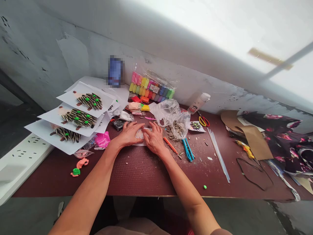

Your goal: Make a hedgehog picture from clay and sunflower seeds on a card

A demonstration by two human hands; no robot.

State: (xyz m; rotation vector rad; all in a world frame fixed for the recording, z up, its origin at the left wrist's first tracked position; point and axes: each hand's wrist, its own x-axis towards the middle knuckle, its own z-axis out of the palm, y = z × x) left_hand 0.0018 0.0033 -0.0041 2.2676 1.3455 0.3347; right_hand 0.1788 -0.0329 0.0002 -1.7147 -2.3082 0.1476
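A small white paper [140,143] lies on the dark red table in front of me, mostly covered by both hands. My left hand [130,133] rests on its left part, thumb toward the middle and fingers bent forward. My right hand [153,137] lies over its right side with the fingers spread a little. Something pale between the thumbs is too small to make out. To the right of my right hand are an orange tool [170,145], a blue cutter [187,150] and a clear bag of striped seeds [178,129].
At left, paper sheets [52,136] bearing seed hedgehogs are stacked beside a power strip [22,156]. Coloured clay packs [151,88] stand behind. Rightward are a white bottle [199,103], scissors [203,120], glue sticks [218,155] and a yellow glue gun [245,149].
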